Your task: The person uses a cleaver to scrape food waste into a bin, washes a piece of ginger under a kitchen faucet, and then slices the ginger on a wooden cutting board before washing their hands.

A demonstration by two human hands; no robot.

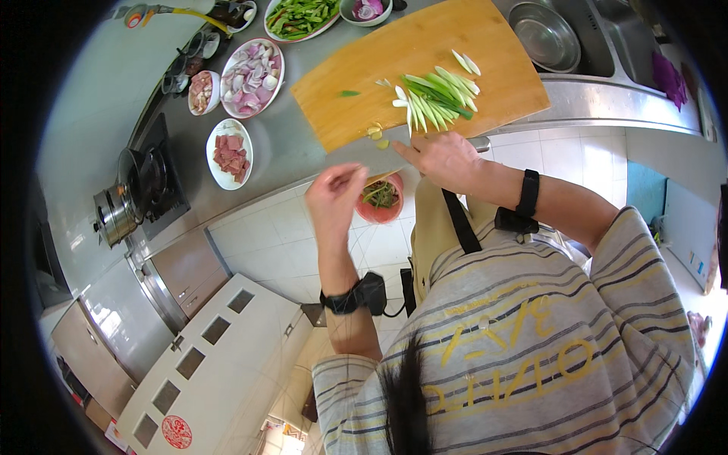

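Observation:
My right hand [449,162] is at the near edge of the wooden cutting board [341,68], shut on what looks like a cleaver; a metal handle end [482,144] sticks out beside it. The index finger points left along the grey blade [355,152]. Pale yellow slices [375,133] lie at the blade, by the board's edge. My left hand [338,190] is raised left of the blade, fingers curled near the thumb; whether anything small is between them is hidden. Cut scallion pieces [435,94] lie on the board beyond my right hand, with two white pieces [466,62] farther off.
Left of the board stand plates of diced meat [231,156], sliced onion [250,79] and green peppers [298,17], and a bowl of meat [202,91]. A stove with a pot [114,216] is far left. A metal basin [544,37] sits at the sink. Below the counter is a red bin [380,215].

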